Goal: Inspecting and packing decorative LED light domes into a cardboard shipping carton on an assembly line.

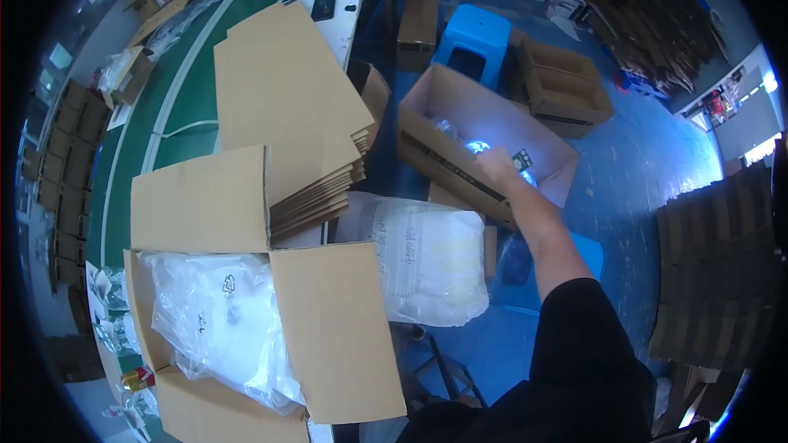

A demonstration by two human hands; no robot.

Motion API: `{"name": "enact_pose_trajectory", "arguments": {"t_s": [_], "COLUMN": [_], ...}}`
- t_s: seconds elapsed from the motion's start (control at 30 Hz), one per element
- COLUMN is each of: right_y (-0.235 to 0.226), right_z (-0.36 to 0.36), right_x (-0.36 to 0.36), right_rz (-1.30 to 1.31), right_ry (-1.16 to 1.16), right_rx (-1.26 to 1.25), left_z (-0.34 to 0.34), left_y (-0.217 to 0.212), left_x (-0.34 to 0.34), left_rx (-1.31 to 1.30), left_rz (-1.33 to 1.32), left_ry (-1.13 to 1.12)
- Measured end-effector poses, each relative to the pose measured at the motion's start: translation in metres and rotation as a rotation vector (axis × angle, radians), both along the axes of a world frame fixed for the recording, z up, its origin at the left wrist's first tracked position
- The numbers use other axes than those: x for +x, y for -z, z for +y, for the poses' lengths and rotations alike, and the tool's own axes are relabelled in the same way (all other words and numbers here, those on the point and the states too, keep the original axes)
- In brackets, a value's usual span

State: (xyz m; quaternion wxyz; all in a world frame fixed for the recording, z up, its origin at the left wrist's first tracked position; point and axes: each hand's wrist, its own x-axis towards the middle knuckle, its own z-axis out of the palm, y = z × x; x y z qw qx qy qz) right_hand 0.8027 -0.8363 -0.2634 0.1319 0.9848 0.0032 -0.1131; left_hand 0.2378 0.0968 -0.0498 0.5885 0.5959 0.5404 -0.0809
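Observation:
My right arm stretches forward, and my right hand (495, 166) is inside a long open cardboard box (455, 152). Beside its fingers lies a shiny clear plastic item (477, 147) with a bright glare; a small dark green and white piece (522, 161) shows just to the right. The fingers are too small and hidden for me to tell what they hold. My left hand is out of view. Close to me on the left stands an open carton (336, 320) with its flaps folded out. A clear plastic bag (226, 312) lies inside it.
Flat cardboard sheets (283, 90) are stacked behind the carton on the green table (185, 98). A white wrapped bundle (431, 254) sits between the boxes. Blue stool (474, 37), further boxes (562, 82) and a tall cardboard stack (712, 271) surround the blue floor.

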Motion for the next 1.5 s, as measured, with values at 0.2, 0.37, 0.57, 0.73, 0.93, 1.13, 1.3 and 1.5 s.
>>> {"name": "enact_pose_trajectory", "arguments": {"t_s": [0.2,0.37,0.57,0.73,0.93,1.13,1.3,1.5], "right_y": [0.027,0.021,-0.032,-0.183,-0.227,-0.245,-0.254,-0.226], "right_z": [0.031,-0.024,0.132,0.42,0.605,0.682,0.73,0.747], "right_x": [-0.029,-0.065,-0.195,-0.363,-0.476,-0.492,-0.526,-0.559], "right_rz": [-0.023,-0.193,0.308,1.073,1.033,1.278,1.478,1.68], "right_ry": [0.153,0.193,-0.294,-0.153,-1.147,-1.514,-1.453,-1.679], "right_rx": [0.063,0.189,0.554,1.504,1.328,0.817,0.897,0.849], "left_z": [-0.017,-0.043,-0.153,-0.189,-0.212,-0.184,-0.173,-0.145], "left_y": [0.076,0.09,-0.046,-0.034,-0.076,-0.077,-0.075,-0.106], "left_x": [0.046,0.007,-0.054,-0.026,0.005,-0.078,-0.114,-0.125], "left_rx": [-0.094,-0.078,-0.003,-0.364,-0.277,-0.115,0.052,0.208], "left_rz": [-0.229,-0.543,-0.849,-1.31,-1.637,-1.641,-1.603,-1.715], "left_ry": [0.077,-0.137,-0.275,-0.123,0.255,-0.008,-0.264,-0.318]}}
